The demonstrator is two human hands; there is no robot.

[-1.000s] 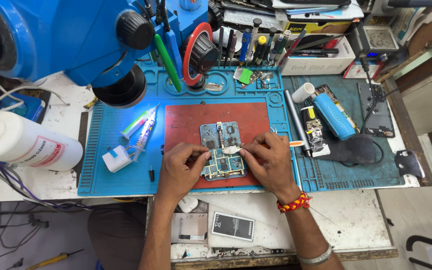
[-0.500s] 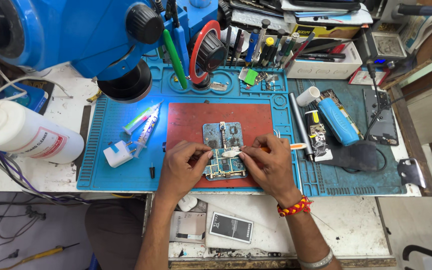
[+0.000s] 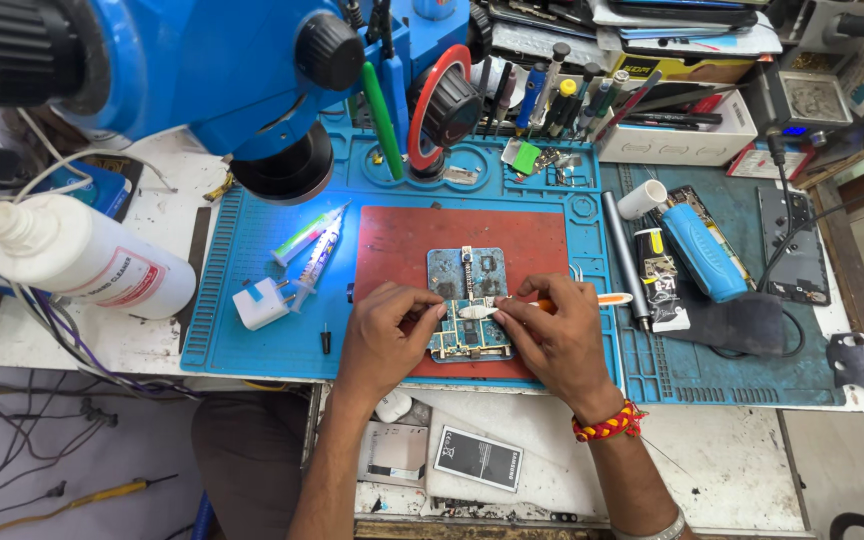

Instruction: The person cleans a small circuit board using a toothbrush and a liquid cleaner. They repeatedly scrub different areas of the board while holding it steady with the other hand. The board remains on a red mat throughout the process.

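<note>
The circuit board point(image 3: 468, 340) lies on the red mat point(image 3: 402, 245), below the grey holder point(image 3: 466, 272). The left hand point(image 3: 384, 335) rests on the board's left edge, fingers closed on it. The right hand point(image 3: 552, 335) grips a brush point(image 3: 592, 299), its white tip over the board. Syringes point(image 3: 314, 245) lie left of the mat.

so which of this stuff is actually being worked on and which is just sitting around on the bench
In use:
- circuit board on its metal holder, on the red mat
- left hand steadying the board
- right hand holding an orange-handled brush to it

Lying about:
- white bottle
- two syringes
- white plug adapter
- blue cylinder
- phone battery
</note>
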